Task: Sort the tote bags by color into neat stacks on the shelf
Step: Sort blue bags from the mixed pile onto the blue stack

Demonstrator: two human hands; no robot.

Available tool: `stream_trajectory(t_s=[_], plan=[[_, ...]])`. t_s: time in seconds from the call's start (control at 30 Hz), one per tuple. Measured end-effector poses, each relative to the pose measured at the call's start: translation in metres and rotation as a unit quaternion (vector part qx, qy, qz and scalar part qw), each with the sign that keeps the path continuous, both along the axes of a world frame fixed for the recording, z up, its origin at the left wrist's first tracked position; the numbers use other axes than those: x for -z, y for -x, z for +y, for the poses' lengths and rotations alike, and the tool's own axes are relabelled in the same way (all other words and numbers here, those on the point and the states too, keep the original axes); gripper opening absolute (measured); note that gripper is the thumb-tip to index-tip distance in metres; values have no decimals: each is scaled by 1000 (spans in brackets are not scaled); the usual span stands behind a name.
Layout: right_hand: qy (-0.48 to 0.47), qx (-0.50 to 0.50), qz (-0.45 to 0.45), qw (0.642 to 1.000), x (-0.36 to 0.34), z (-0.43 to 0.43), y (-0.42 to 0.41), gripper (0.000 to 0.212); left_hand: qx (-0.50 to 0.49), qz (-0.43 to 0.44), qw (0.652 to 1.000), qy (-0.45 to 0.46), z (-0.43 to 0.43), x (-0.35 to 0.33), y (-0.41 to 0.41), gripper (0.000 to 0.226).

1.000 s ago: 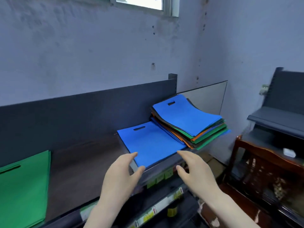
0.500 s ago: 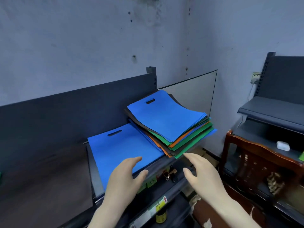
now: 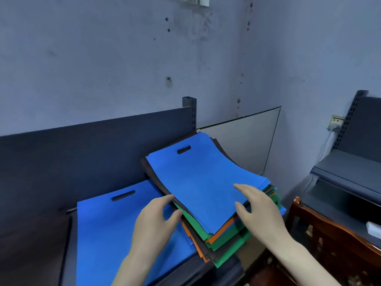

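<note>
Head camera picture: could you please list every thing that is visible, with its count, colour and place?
mixed stack of tote bags: one, blue on top, green, orange and dark layers below, right end of the shelf
blue tote bag: at least one, blue, flat on the shelf left of the mixed stack, partly under it
shelf: one, dark grey, along the wall
glass panel: one, clear, upright behind the mixed stack
wooden chair: one, reddish brown, lower right
second shelf unit: one, grey, right edge
wall socket: one, pale, right wall
left hand: fingers at the mixed stack's left edge
right hand: fingers on the top blue bag
</note>
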State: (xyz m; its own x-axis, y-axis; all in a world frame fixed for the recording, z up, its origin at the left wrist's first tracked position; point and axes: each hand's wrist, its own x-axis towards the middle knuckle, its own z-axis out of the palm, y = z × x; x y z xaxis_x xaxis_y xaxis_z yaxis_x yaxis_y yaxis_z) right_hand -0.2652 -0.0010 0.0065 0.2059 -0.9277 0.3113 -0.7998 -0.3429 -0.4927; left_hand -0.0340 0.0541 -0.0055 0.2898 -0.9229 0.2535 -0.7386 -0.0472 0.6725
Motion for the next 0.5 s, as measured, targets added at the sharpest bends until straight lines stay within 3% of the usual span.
stream_trajectory(t_s=[0.3, 0.5], plan=[[-16, -44, -26, 999, -15, -91, -7, 45, -75, -13, 997, -6, -42, -1, 1, 46], [-89, -41, 44, 994, -21, -173, -11, 51, -58, -101, 992, -54, -58, -2, 11, 24]])
